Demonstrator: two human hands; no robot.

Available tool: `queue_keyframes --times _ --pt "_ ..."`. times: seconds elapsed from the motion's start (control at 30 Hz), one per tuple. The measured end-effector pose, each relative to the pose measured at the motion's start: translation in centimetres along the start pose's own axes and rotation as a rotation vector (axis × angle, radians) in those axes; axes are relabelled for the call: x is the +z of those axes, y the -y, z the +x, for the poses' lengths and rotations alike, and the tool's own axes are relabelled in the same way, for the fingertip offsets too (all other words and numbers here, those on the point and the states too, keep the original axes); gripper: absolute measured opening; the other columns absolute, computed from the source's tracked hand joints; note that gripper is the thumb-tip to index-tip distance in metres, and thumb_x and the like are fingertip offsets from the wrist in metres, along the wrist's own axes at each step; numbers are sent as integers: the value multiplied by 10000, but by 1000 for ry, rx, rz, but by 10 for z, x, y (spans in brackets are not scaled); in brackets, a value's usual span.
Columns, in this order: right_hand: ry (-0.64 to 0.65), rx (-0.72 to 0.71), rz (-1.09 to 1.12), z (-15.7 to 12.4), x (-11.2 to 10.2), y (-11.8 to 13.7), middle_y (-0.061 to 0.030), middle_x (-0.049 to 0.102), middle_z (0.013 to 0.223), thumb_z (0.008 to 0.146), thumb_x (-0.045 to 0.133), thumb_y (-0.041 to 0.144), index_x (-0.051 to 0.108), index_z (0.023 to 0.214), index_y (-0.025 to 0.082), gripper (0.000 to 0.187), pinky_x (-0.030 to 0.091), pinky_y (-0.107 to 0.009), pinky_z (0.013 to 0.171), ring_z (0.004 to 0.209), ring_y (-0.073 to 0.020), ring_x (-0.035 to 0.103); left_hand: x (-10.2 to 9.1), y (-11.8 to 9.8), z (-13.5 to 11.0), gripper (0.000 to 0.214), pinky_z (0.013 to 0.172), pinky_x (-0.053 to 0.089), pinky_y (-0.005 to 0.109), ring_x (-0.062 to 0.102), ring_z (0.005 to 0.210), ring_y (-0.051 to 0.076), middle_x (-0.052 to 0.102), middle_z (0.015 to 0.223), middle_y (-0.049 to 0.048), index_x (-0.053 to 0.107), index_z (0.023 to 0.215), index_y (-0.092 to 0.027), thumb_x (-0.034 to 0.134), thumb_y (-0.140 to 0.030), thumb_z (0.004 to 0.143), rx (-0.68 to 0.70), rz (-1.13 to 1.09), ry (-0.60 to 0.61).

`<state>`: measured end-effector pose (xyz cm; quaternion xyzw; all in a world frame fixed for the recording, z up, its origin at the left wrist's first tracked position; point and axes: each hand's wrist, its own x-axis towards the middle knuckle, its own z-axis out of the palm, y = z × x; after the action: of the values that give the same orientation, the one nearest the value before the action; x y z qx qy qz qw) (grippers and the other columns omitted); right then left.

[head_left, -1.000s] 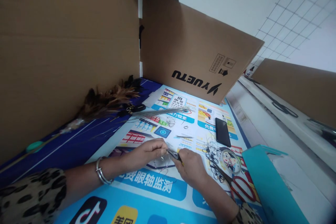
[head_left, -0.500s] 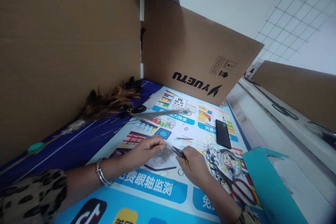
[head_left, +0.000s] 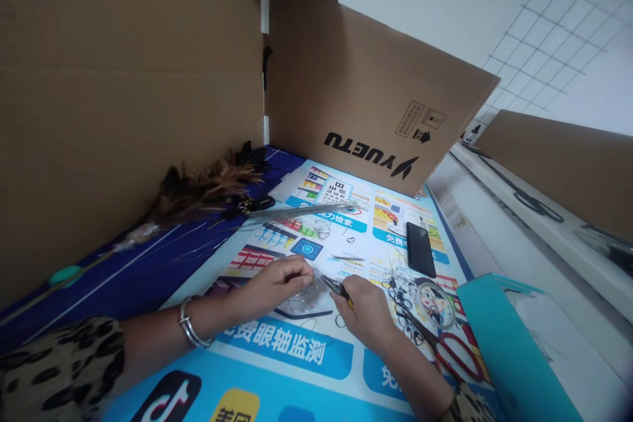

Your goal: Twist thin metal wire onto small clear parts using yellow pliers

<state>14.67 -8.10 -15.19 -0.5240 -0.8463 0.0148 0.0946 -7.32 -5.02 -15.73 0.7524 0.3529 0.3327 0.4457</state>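
Observation:
My left hand [head_left: 289, 278] is closed in a pinch on a thin wire piece [head_left: 307, 297], a loose tangle of fine silvery loops hanging under the fingers. In my right hand [head_left: 366, 313] is a pair of pliers [head_left: 336, 286], its handles wrapped by the fingers. The pliers' narrow jaws point left and reach the wire close to my left fingertips. Whether the jaws are clamped on the wire is too small to tell. Just beyond the hands lie a few short wire pieces [head_left: 347, 258] on the printed sheet [head_left: 341, 336].
A bundle of long straight wires [head_left: 306, 210] lies farther back. On the right are a black phone [head_left: 420, 249], black wire scraps [head_left: 403, 297], a tape roll [head_left: 435, 305], red-handled scissors [head_left: 459, 356] and a teal box [head_left: 514, 349]. Cardboard panels [head_left: 366, 86] and a feather duster [head_left: 208, 184] border the back and left.
The pliers' jaws have shifted slightly left, closer to my left fingertips. My left hand has barely moved and keeps its pinch on the wire piece.

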Motion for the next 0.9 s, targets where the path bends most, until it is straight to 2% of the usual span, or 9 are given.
queue_keyframes --times 0.4,0.9 --pt "36 21 -13 0 -1 4 -12 580 767 877 392 388 485 802 189 232 249 -232 558 689 -139 512 2 -3 -2 45 646 395 221 485 711 125 518 776 -5 525 781 -156 482 -164 772 -29 7 15" --pt "24 9 40 -1 2 8 -13 572 765 882 380 387 471 793 188 237 233 -226 546 676 -132 496 6 -3 -3 85 593 373 197 445 648 102 483 705 -28 491 755 -156 465 -82 723 -20 10 -1"
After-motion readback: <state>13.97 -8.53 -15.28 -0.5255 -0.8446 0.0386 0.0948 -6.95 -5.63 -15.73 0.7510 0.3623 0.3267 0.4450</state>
